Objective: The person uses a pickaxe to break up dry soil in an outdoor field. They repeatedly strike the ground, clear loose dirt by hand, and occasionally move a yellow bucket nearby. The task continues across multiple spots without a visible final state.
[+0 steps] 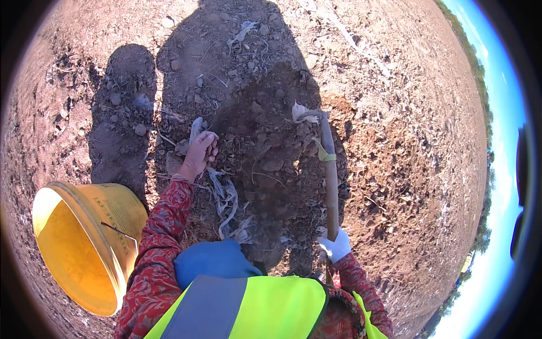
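My left hand (201, 153), bare, is low over the soil left of centre, its fingers curled beside a strip of pale plastic film (196, 129). Whether something small is inside the fingers cannot be told. My right hand (335, 245), in a white glove, grips a long wooden handle (331, 186) that points away from me over the dug soil. A green strip (326, 156) is wrapped round the handle near its far end, where pale scraps of film or dry leaf (304, 114) hang. The tool's head cannot be made out.
A yellow plastic bucket (123, 212) lies tipped at the left, its mouth towards me. Torn plastic film (226, 199) lies on the soil between my arms. Round clods or stones (140, 129) dot the shaded ground beyond my left hand. My blue-clad knee (214, 260) is below.
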`<act>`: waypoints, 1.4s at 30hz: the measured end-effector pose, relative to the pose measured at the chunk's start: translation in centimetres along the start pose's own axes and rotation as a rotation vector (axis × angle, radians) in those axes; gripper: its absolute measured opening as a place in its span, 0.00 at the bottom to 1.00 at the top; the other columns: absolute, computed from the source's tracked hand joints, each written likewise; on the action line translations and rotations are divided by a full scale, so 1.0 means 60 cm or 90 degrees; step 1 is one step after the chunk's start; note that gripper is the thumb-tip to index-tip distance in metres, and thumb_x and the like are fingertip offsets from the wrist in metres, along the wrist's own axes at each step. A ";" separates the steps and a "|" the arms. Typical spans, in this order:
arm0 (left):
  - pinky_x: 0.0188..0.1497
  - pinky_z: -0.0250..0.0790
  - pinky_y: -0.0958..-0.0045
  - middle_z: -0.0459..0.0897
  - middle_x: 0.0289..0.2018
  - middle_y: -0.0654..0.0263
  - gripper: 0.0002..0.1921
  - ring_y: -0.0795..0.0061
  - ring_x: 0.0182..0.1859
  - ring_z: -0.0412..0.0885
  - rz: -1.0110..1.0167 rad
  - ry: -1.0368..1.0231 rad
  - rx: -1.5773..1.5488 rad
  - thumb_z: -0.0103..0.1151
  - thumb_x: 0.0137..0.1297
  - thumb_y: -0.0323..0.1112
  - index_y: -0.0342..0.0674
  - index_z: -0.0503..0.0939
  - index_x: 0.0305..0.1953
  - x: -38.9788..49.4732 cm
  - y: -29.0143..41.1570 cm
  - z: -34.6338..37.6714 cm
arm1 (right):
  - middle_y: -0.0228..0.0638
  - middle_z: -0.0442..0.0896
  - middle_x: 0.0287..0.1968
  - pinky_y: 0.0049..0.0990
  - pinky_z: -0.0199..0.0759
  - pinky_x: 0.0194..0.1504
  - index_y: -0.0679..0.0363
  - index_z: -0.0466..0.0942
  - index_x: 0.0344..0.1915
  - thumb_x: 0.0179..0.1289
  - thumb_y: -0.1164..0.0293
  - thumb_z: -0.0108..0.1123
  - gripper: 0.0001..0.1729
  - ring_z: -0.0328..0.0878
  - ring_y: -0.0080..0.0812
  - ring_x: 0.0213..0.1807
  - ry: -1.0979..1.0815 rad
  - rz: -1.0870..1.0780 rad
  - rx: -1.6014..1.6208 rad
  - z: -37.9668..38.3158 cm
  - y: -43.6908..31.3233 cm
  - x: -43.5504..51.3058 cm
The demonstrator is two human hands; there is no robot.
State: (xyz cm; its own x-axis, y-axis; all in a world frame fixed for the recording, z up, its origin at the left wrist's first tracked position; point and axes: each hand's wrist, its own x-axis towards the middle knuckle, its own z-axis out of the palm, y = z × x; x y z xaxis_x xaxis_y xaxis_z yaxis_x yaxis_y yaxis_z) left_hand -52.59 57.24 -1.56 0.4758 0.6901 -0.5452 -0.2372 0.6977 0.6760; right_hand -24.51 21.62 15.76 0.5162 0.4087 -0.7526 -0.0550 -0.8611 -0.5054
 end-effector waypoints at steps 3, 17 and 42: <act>0.20 0.58 0.81 0.71 0.26 0.76 0.07 0.85 0.23 0.69 -0.043 0.023 -0.007 0.52 0.75 0.38 0.44 0.77 0.39 -0.059 -0.029 -0.022 | 0.31 0.77 0.22 0.26 0.71 0.23 0.63 0.73 0.32 0.52 0.75 0.70 0.13 0.74 0.22 0.20 0.030 0.014 0.056 -0.045 0.031 -0.107; 0.33 0.69 0.74 0.77 0.25 0.68 0.08 0.80 0.28 0.75 0.174 0.098 0.507 0.48 0.70 0.26 0.35 0.78 0.45 -0.088 -0.155 -0.079 | 0.41 0.83 0.28 0.34 0.78 0.28 0.64 0.74 0.42 0.60 0.65 0.64 0.17 0.83 0.38 0.26 0.380 -0.312 -0.091 -0.079 -0.354 0.194; 0.22 0.63 0.80 0.74 0.24 0.73 0.07 0.86 0.20 0.69 0.164 0.031 0.464 0.49 0.72 0.29 0.37 0.78 0.44 -0.098 -0.135 -0.068 | 0.35 0.76 0.19 0.30 0.74 0.16 0.66 0.71 0.31 0.60 0.77 0.58 0.05 0.75 0.29 0.15 0.244 -0.077 0.002 -0.195 -0.288 0.227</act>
State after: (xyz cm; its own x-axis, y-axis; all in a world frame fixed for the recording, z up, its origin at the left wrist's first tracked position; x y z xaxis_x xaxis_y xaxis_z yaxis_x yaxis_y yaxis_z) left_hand -56.92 48.31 -5.83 0.4388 0.8332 -0.3366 0.2902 0.2231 0.9306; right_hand -6.53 38.53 19.20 0.8007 0.3639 -0.4759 0.0234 -0.8128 -0.5821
